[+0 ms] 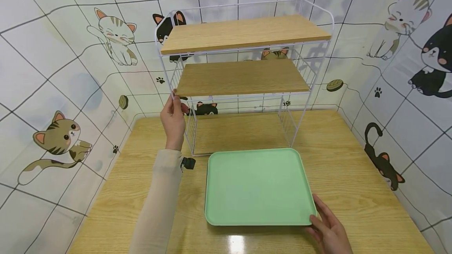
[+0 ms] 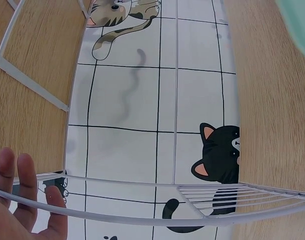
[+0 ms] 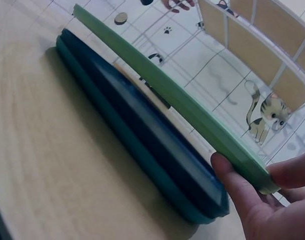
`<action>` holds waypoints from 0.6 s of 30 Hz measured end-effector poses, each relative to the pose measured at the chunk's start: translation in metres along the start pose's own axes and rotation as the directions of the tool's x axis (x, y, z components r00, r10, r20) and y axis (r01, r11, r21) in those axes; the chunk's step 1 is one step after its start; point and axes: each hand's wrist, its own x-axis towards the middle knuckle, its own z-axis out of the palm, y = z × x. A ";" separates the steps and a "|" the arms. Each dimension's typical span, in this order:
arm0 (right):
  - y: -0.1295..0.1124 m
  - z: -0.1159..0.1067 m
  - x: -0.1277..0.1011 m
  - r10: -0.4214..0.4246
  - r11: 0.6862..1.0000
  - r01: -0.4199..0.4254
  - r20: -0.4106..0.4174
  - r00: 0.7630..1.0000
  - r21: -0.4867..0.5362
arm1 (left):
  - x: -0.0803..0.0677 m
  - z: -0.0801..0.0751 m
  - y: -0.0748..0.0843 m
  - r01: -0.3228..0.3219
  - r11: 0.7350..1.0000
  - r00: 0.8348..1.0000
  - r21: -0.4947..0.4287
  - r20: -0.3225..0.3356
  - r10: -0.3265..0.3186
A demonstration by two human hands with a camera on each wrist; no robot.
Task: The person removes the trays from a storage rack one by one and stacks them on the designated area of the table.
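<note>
My right hand (image 1: 330, 226) pinches the near right corner of a light green tray (image 1: 259, 187) between thumb and fingers. In the right wrist view the green tray (image 3: 192, 112) is raised above darker teal trays (image 3: 142, 130) lying on the table; from the head view it hides them. My left hand (image 1: 174, 120) grips the left side of a white wire rack (image 1: 316, 73) at its middle shelf (image 1: 243, 77). In the left wrist view its fingers (image 2: 26, 175) reach behind the curved white wire.
The rack has a wooden top shelf (image 1: 247, 32) and a bottom shelf (image 1: 241, 130) low on the wooden table (image 1: 360, 191). Walls (image 1: 88, 101) with cat drawings close in the back and both sides. The rack stands just behind the green tray.
</note>
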 end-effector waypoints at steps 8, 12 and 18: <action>0.016 -0.002 0.005 0.029 0.999 -0.029 0.012 1.000 0.043 | 0.001 0.000 0.000 0.000 1.000 1.000 -0.005 0.002 0.000; 0.021 -0.002 0.006 0.030 0.998 -0.030 0.008 1.000 0.063 | 0.001 0.000 0.001 0.011 1.000 1.000 -0.011 0.010 -0.011; 0.023 -0.001 0.006 0.048 0.997 -0.048 0.002 0.999 0.067 | -0.006 0.002 0.021 0.018 1.000 1.000 -0.007 0.017 -0.017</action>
